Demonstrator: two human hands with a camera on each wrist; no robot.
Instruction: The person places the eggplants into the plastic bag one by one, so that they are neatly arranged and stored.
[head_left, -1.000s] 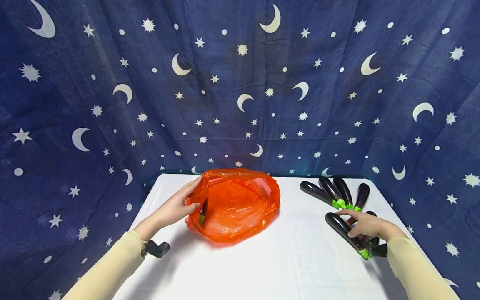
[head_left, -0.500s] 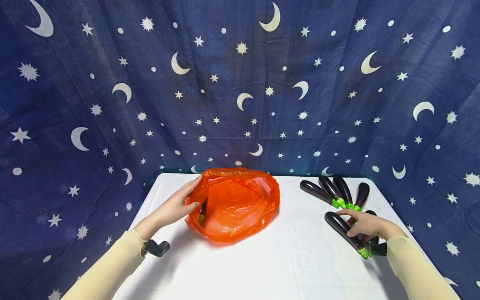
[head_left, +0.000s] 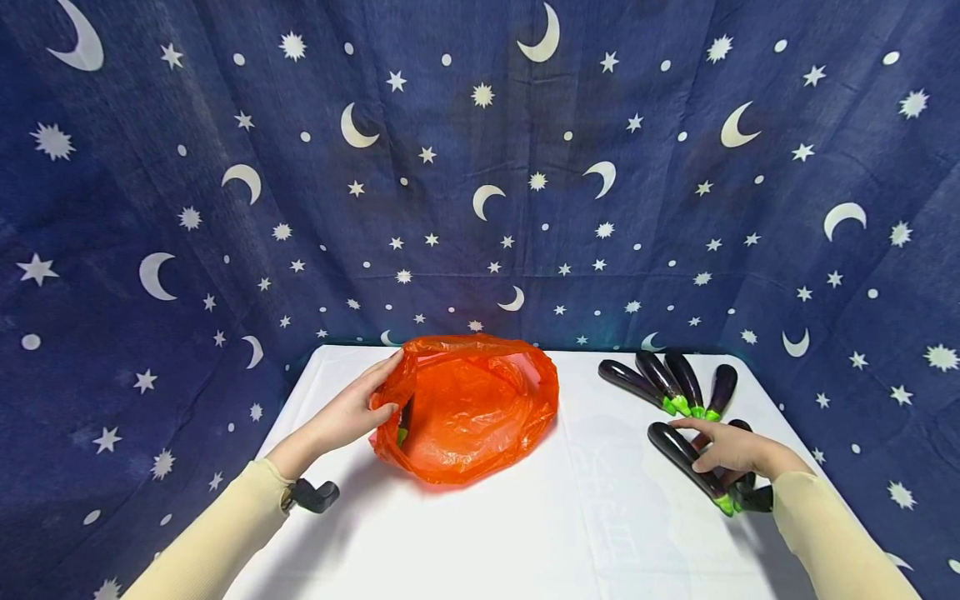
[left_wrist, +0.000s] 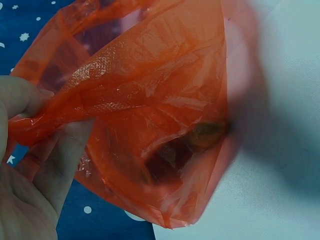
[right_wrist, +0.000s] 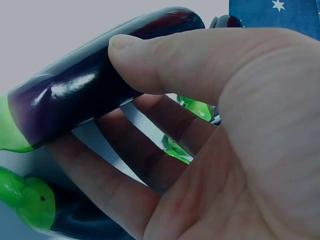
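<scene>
An orange plastic bag (head_left: 472, 408) stands with its mouth spread wide at the table's middle left. My left hand (head_left: 352, 412) grips its left rim, the film pinched between thumb and fingers in the left wrist view. Inside the bag, by that rim, lies one eggplant (head_left: 405, 421), showing dark through the film in the left wrist view. At the right, my right hand (head_left: 738, 450) holds a dark purple eggplant (right_wrist: 75, 90) with a green cap, thumb on top and fingers beneath. Another eggplant (right_wrist: 85, 220) lies below that hand, partly hidden by it.
Several eggplants (head_left: 628, 379) lie fanned out at the back right of the white table (head_left: 480, 542), their green caps toward the front. A blue curtain (head_left: 450, 208) with moons and stars surrounds the table at the back and sides.
</scene>
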